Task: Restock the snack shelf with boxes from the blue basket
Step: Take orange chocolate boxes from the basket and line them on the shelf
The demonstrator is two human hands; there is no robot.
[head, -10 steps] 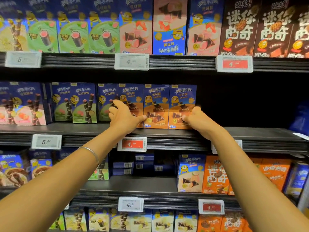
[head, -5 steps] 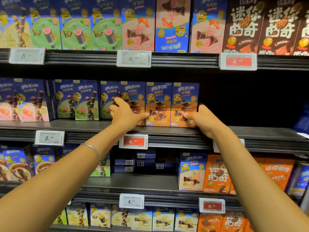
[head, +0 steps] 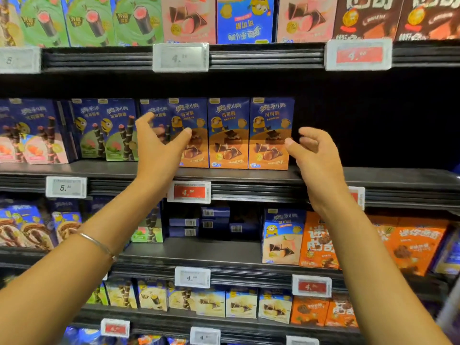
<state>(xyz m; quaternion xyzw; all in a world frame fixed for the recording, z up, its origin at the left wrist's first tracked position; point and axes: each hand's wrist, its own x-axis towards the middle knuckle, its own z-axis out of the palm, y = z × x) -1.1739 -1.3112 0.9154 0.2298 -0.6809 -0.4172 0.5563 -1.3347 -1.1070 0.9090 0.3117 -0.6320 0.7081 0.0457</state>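
Three blue-and-orange snack boxes (head: 229,133) stand upright side by side on the middle shelf (head: 373,176). My left hand (head: 159,145) hovers in front of the leftmost box with fingers spread and holds nothing. My right hand (head: 311,155) is just right of the rightmost box (head: 271,133), fingers loosely curled, thumb tip near the box's right edge. Neither hand grips a box. The blue basket is out of view.
Right of the three boxes the middle shelf is dark and bare. Green and pink snack boxes (head: 109,130) fill its left part. A red price tag (head: 189,192) hangs on the shelf edge. Shelves above and below hold more boxes, including orange ones (head: 318,240).
Both hands have let go of the row of boxes and drawn back a little, fingers opening. The camera has moved closer to the shelf.
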